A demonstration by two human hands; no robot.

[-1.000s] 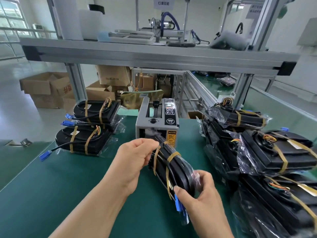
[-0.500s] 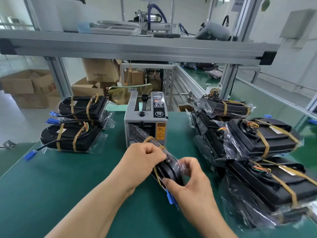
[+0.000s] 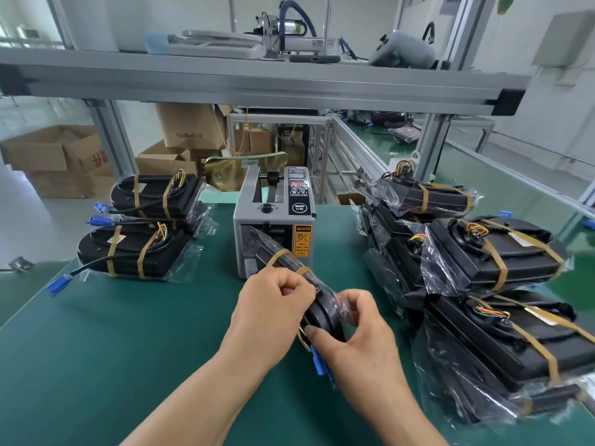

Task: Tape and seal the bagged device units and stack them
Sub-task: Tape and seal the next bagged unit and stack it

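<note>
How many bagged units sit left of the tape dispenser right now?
2 bagged units: front unit, and rear unit behind it by the frame post. A third may lie hidden under the rear unit.

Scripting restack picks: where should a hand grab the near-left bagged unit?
Come from above and span the near-left unit across its short width, between the two tape bands. It lies flat with its top exposed. Avoid the left end, where its blue plug sticks out.

Left hand [image 3: 273, 304] and right hand [image 3: 357, 346] meet, fingers curled, gripping.
</note>
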